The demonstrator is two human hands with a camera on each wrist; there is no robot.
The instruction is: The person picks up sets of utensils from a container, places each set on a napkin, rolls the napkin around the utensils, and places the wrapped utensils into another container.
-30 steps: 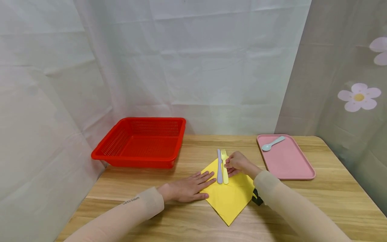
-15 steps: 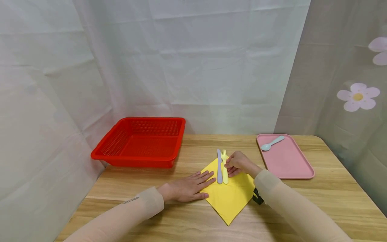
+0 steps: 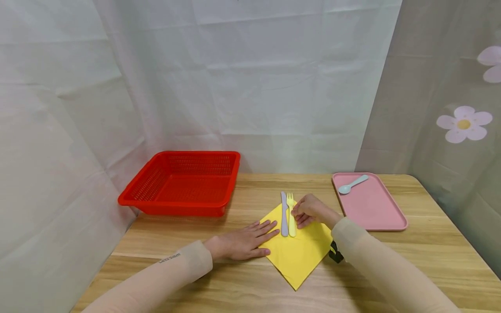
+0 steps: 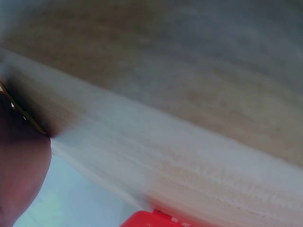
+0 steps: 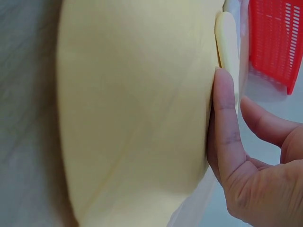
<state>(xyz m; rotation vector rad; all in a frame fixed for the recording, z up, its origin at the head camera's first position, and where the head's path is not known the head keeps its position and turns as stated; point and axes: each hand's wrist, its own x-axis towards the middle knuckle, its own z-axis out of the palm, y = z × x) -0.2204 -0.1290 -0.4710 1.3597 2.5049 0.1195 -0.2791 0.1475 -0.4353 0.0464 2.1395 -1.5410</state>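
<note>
A yellow napkin [image 3: 299,254] lies on the table with one corner toward the person. On it, side by side, are a lilac knife [image 3: 284,221] and a pale yellow fork [image 3: 292,226], their tops reaching past the napkin's far edge. My left hand [image 3: 246,241] rests flat with spread fingers on the napkin's left corner. My right hand [image 3: 313,209] pinches the fork midway between thumb and forefinger. The right wrist view has the forefinger and thumb on either side of the fork handle [image 5: 228,42], over the napkin. The left wrist view shows mostly blurred tabletop.
A red basket [image 3: 231,182] stands at the back left. On the right is a pink tray [image 3: 379,208] with a light blue spoon [image 3: 353,184] on it. White curtains [image 3: 266,87] close off the back and sides of the wooden table [image 3: 426,261].
The right forearm has shifted slightly to the right, uncovering a bit more of the napkin's right corner. The left hand, knife and fork have stayed nearly where they were.
</note>
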